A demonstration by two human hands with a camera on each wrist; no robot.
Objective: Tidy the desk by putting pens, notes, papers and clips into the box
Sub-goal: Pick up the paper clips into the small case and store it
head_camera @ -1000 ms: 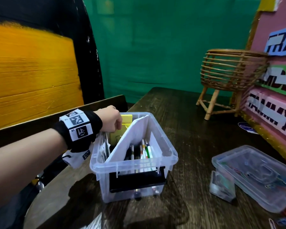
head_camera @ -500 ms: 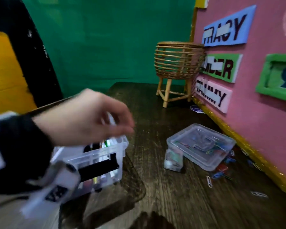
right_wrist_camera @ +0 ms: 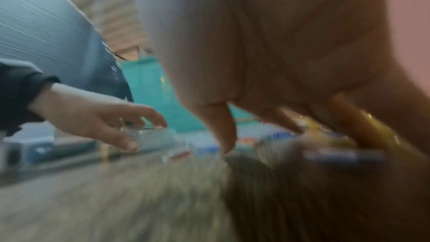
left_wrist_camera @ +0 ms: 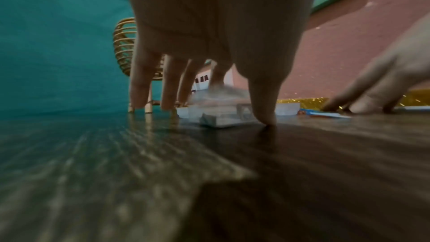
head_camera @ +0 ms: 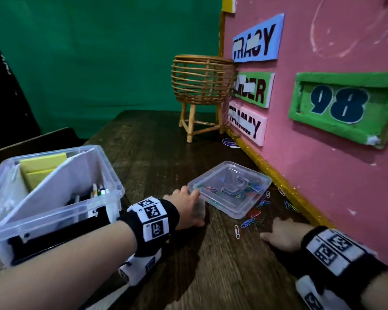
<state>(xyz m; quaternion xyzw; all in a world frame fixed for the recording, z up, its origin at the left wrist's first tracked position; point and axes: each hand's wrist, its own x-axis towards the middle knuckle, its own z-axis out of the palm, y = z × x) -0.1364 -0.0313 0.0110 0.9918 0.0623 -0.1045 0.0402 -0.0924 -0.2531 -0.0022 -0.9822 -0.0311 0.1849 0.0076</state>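
The clear storage box (head_camera: 115, 182) stands at the left of the desk, holding yellow notes (head_camera: 43, 162), a white divider and pens (head_camera: 98, 190). My left hand (head_camera: 195, 209) is down on the desk with thumb and fingers round a small clear case (left_wrist_camera: 223, 115), next to a shallow clear lid (head_camera: 229, 189) with coloured clips under it. Loose paper clips (head_camera: 253, 218) lie beside the lid. My right hand (head_camera: 276, 231) rests its straight fingers on the desk among those clips. The right wrist view is blurred.
A pink board (head_camera: 323, 164) with name labels walls off the desk's right side. A wicker basket on legs (head_camera: 199, 81) stands in the far corner. One white clip (head_camera: 238, 231) lies between my hands. More clips (head_camera: 289, 205) lie along the board's foot.
My left hand left the notes in the storage box and swung right and down onto the small clear case. My right hand came into view at the clips. The view turned right.
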